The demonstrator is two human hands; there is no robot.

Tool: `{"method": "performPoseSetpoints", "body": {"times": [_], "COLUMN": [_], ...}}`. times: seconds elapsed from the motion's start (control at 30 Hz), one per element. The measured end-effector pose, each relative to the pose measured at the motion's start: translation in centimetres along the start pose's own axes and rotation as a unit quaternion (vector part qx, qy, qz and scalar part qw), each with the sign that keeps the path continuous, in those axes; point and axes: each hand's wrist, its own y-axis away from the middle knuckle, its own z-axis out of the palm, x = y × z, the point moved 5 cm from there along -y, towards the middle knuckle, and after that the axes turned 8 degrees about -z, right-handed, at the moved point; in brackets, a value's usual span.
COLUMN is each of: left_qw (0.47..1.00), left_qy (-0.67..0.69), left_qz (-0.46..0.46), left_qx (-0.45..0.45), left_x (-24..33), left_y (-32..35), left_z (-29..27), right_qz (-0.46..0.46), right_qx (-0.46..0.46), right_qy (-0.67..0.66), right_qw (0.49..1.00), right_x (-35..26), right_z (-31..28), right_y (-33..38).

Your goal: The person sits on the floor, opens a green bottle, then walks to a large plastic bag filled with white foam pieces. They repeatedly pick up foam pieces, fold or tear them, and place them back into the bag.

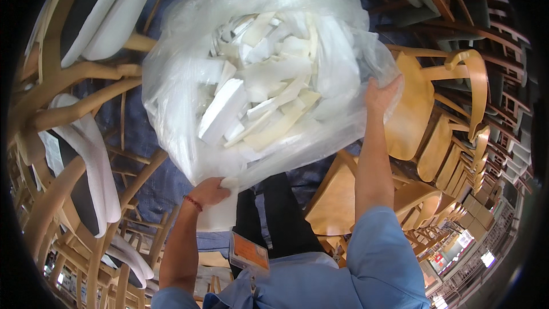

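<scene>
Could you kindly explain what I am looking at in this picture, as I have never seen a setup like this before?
Certainly. There is no robot here: a person in a blue shirt works with bare hands. The single picture comes from a wide fisheye camera on the person's head, looking down, so straight edges bend and the forearms enter from below.

The left hand has its fingers closed on the near edge of a large, clear plastic bag. The right hand is at the bag's right side; film partly veils its fingers, so its exact grip is unclear.

Inside the open bag lie white and cream scraps, their material uncertain. Wooden chairs stand on both sides, and a dark blue surface shows below.
</scene>
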Motion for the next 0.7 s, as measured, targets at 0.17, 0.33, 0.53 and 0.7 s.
{"method": "performPoseSetpoints", "body": {"times": [0.17, 0.33, 0.53, 0.7], "left_qw": [1.0, 0.999, 0.929, 0.764], "left_qy": [-0.001, 0.025, 0.243, -0.077], "left_qz": [0.031, 0.004, 0.131, 0.047], "left_qx": [0.006, -0.027, 0.245, 0.639], "left_x": [-1.5, -0.3, 2.7, 2.4], "left_y": [-1.8, -0.9, 1.5, 2.2], "left_z": [0.2, -0.8, -8.7, -17.2], "right_qz": [-0.082, -0.069, -0.167, -0.289], "right_qx": [-0.025, -0.196, 0.008, -0.26], "right_qy": [-0.003, -0.132, -0.041, -0.303], "right_qw": [0.996, 0.969, 0.985, 0.87], "right_x": [-1.0, -6.0, -10.8, -23.9], "right_z": [0.2, 8.9, 12.2, 17.1], "right_y": [-0.4, -0.4, -2.7, 4.1]}}
